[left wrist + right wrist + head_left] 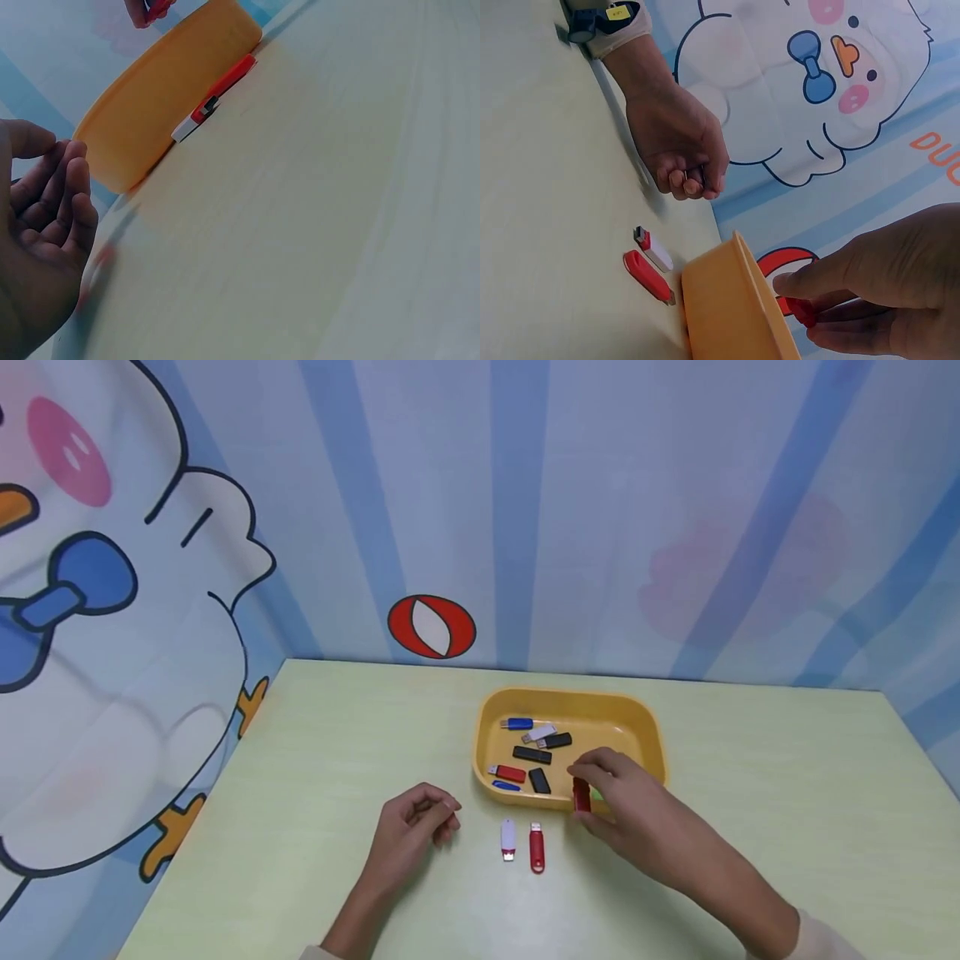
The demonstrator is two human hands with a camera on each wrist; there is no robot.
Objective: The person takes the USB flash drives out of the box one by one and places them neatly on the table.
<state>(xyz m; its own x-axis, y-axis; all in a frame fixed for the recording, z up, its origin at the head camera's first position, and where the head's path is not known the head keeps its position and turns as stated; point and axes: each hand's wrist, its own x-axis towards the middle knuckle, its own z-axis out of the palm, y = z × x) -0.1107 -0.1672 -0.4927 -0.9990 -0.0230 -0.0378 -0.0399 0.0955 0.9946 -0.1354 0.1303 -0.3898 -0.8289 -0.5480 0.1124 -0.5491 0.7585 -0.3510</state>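
My right hand (637, 810) pinches a red USB stick (581, 795) between thumb and fingers, above the near rim of the yellow tray (645, 714). In the right wrist view only a red end of that stick (802, 311) shows between the fingers. My left hand (416, 827) hovers left of the tray with its fingers loosely curled; I see nothing in it. On the table between my hands lie a white-and-red USB stick (508, 837) and a red USB stick with a loop end (537, 847), side by side and apart.
Inside the tray lie several USB sticks, among them a blue one (519, 724), a black one (532, 754) and a red one (512, 773). Something green (596, 794) is partly hidden by my right hand. A printed wall (585, 527) stands behind the pale table (315, 735).
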